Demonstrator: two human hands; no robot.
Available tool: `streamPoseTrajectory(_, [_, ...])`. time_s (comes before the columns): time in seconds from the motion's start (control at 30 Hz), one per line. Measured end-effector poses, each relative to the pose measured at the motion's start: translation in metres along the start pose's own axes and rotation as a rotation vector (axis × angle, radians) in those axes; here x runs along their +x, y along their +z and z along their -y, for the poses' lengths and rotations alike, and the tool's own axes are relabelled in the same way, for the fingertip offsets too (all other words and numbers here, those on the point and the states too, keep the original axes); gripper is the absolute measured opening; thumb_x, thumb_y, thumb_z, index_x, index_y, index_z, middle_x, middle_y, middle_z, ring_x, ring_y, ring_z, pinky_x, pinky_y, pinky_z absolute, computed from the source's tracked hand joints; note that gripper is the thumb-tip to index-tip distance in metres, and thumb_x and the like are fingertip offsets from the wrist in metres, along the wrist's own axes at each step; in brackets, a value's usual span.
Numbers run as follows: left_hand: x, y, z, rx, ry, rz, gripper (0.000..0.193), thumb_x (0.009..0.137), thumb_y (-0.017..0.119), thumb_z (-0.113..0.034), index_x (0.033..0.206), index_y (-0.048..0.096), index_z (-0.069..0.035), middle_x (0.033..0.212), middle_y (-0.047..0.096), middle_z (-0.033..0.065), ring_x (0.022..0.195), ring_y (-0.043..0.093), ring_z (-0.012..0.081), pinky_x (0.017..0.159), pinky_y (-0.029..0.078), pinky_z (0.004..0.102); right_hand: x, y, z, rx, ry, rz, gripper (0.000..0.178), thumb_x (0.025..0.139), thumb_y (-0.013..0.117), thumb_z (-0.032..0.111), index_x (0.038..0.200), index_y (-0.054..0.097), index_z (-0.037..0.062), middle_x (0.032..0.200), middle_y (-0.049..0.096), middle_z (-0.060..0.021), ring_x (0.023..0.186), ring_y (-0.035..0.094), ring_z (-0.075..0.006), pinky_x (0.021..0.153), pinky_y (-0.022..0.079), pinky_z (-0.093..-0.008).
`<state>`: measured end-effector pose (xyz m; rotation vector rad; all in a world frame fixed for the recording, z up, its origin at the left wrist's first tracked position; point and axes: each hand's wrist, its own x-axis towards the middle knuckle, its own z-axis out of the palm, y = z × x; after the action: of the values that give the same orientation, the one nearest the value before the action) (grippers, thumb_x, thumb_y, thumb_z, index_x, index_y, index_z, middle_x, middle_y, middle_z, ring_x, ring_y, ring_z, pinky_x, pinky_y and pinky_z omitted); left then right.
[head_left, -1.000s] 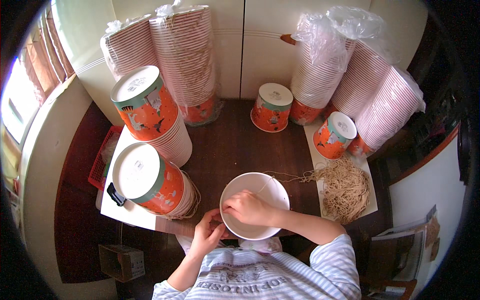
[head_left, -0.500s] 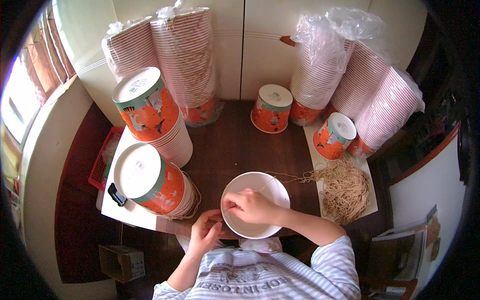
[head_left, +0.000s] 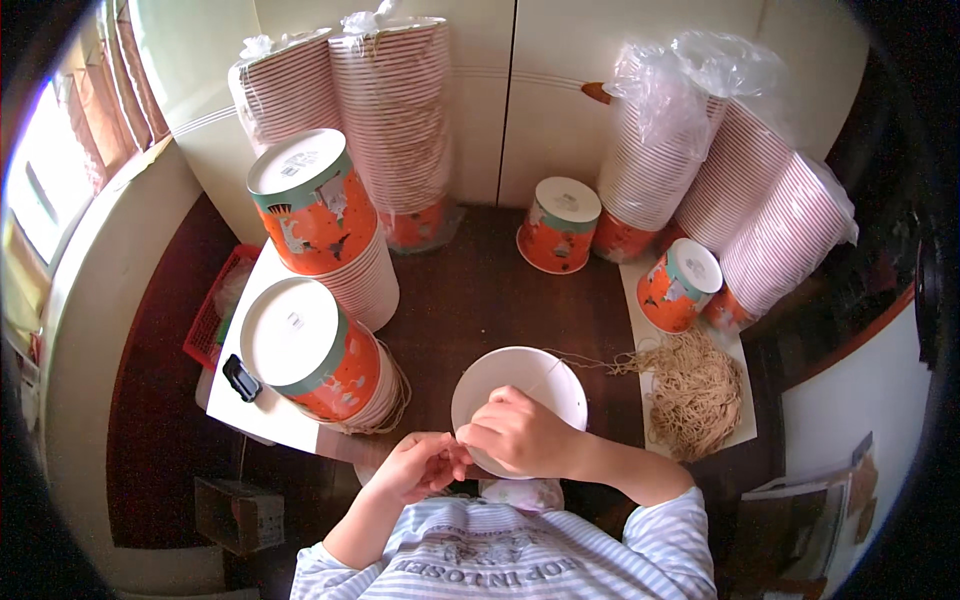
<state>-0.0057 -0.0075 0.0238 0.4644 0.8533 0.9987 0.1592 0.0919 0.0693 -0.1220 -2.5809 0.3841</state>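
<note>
A white-lined paper bucket [head_left: 552, 400] stands mouth up at the table's near edge. Over its near left rim, my right hand [head_left: 520, 435] has its fingers closed in a pinch. A thin beige string [head_left: 590, 362] leads from a tangled heap [head_left: 697, 395] on the right, over the bucket's far rim, toward this hand. Just outside the same rim, my left hand [head_left: 425, 467] has curled fingers that meet the right fingertips. What the left fingertips pinch, if anything, is too small to make out.
Inverted orange-and-green buckets stand in a stack [head_left: 325, 350] at left, with string around its lower rims, and in a taller stack [head_left: 315, 215] behind. Plastic-wrapped stacks [head_left: 395, 120] line the back. Single inverted buckets [head_left: 560, 225] [head_left: 680, 285] sit at right. A black clip-like object [head_left: 240, 378] lies far left.
My right hand has drawn back from inside the bucket to its near left rim. My left hand has shifted right, and the fingertips now meet. The whole view has shifted slightly.
</note>
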Motion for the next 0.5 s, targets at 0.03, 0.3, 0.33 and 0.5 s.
streamPoseTrajectory(0.03, [-0.0001,-0.0008,0.0003,0.003,-0.012,-0.017,0.034,0.088,0.040,-0.026,0.081,0.057,0.003,0.065,0.057,0.0094,0.039,0.039,0.0080,0.033,0.028,0.0177,0.0000,-0.0002,0.0006,-0.024,-0.016,0.009,0.010,0.071,0.055,0.009,0.081,0.054,0.0074,0.067,0.052,-0.0012,0.066,0.054,-0.0144,0.070,0.039,-0.0288])
streamPoseTrajectory(0.3, [0.0000,-0.0030,0.0037,-0.044,0.024,0.018,0.018,0.086,0.047,-0.015,0.080,0.055,0.000,0.065,0.057,0.0079,0.037,0.038,0.0060,0.029,0.024,0.0163,0.0010,-0.0027,0.0026,-0.043,-0.031,0.100,0.011,0.071,0.055,0.011,0.081,0.053,0.0079,0.067,0.051,-0.0007,0.068,0.053,-0.0134,0.070,0.038,-0.0278])
streamPoseTrajectory(0.33, [-0.0006,-0.0025,0.0033,-0.026,0.023,-0.001,0.017,0.086,0.048,-0.014,0.080,0.055,0.000,0.065,0.057,0.0072,0.037,0.038,0.0053,0.029,0.023,0.0158,0.0011,-0.0026,0.0027,-0.032,-0.013,0.120,0.011,0.071,0.056,0.012,0.081,0.053,0.0081,0.067,0.052,-0.0009,0.068,0.054,-0.0138,0.070,0.038,-0.0279])
streamPoseTrajectory(0.5, [-0.0020,0.0016,0.0089,0.207,0.181,-0.105,0.013,0.084,0.053,-0.012,0.083,0.056,0.001,0.067,0.058,0.0060,0.047,0.049,0.0068,0.039,0.037,0.0167,-0.0012,0.0058,-0.0002,0.102,0.071,0.075,0.012,0.073,0.058,0.012,0.083,0.054,0.0067,0.069,0.054,-0.0040,0.070,0.056,-0.0188,0.070,0.040,-0.0320])
